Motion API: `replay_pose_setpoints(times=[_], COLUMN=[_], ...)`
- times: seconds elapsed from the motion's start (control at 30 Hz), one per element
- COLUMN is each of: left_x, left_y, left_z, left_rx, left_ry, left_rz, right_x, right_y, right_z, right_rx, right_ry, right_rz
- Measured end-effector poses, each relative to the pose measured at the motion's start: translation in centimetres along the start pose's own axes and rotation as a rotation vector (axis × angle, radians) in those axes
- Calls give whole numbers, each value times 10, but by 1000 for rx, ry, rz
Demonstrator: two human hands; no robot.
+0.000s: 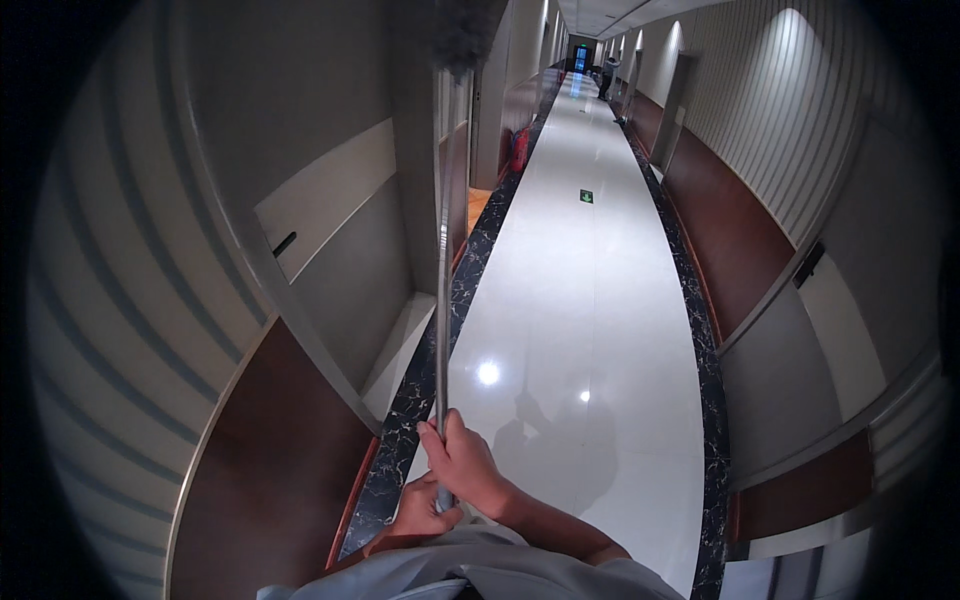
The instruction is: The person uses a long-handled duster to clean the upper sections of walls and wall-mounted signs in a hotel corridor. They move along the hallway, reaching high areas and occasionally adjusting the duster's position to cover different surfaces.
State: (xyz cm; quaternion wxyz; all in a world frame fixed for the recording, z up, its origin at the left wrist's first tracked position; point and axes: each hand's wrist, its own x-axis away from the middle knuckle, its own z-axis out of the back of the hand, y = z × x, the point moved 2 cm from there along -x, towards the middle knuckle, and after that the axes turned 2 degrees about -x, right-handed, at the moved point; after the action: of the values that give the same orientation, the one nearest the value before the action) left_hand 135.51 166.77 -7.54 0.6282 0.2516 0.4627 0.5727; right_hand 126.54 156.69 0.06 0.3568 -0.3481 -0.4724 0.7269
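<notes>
Both my hands grip a long metal pole that stands nearly upright before me. My right hand is closed around it just above my left hand, which holds it near its grey lower end. At the pole's far end, by the upper edge of the view, a dark fluffy duster head is raised in front of the left wall, partly cut off by the frame.
A long corridor with a glossy white floor and dark marble borders runs ahead. Doors line both walls. A red fire extinguisher stands along the left wall. Another person stands far off on the right.
</notes>
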Motion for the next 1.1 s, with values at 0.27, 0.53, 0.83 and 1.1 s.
replay_pose_setpoints(times=[0.27, 0.53, 0.83, 1.1], left_x=[-62, -144, -298, -456], left_y=[-24, -69, -104, -86], left_z=[-14, -11, 59, 132], left_rx=[-39, -20, -183, -159], left_ry=[-178, -218, 42, 344], left_rz=[113, 200, 137, -23], right_x=[-52, -145, -326, -475], right_y=[63, 97, 57, -22], right_z=[23, 35, 30, 41], right_rx=[-149, -182, -202, -235], right_ry=[91, 34, -117, -176], right_rz=[-173, -233, 156, 526])
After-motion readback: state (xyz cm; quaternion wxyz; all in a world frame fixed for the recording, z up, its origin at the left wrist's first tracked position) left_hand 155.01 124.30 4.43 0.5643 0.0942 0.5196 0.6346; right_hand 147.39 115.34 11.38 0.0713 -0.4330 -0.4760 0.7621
